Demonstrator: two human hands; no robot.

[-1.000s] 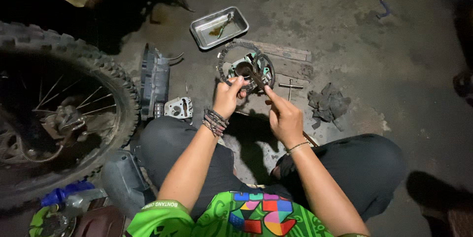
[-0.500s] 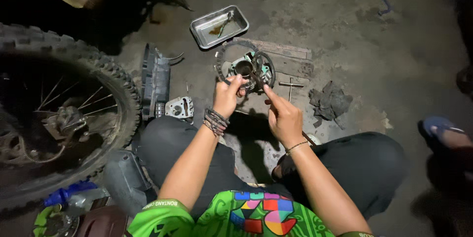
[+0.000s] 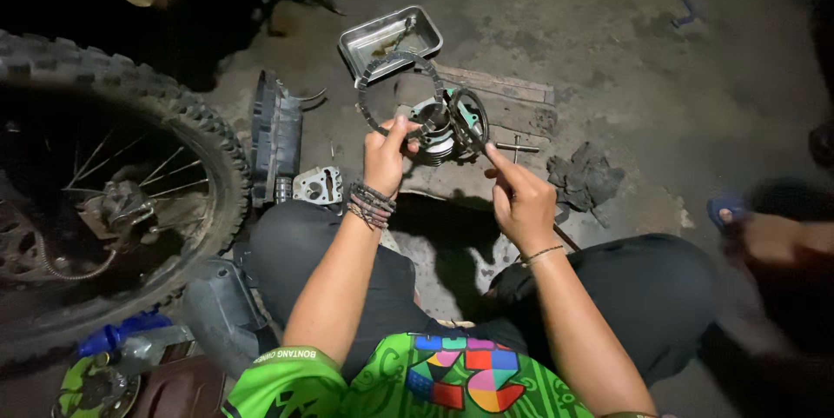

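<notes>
left hand: (image 3: 384, 157) raised over the floor, beaded bracelets (image 3: 371, 205) on the wrist; fingers closed on the lower edge of a toothed clutch ring (image 3: 375, 79), thumb on top
toothed clutch ring: held tilted, arcing up and away from the left hand; far edge is seen just in front of the metal tray (image 3: 352, 43)
right hand: (image 3: 521, 201) thin bangle at the wrist; index finger and thumb extended up-left, pinched on the rim of a second dark ring (image 3: 470, 119); other fingers curled
second dark ring: held at the right fingertips, tilted, overlapping the near end of the toothed ring; whether the two rings touch cannot be told
finned cylinder part: (image 3: 432, 136) seen between and beyond the two hands, partly covered by the rings; set on a wooden board (image 3: 512, 101)
metal tray: rectangular, on the concrete floor beyond the rings, some dark residue inside
small bolt: (image 3: 517, 148) laid on the floor right of the cylinder part
dark rag: (image 3: 586, 176) crumpled on the floor, right of the right hand
small metal casting: (image 3: 318, 185) on the floor just left of the left wrist
black plastic cover: (image 3: 275, 136) stood on edge beside the casting
knobby wheel: (image 3: 104, 175) spoked, at far left
other person: blurred foot in a blue sandal (image 3: 730, 209) at the right edge
</notes>
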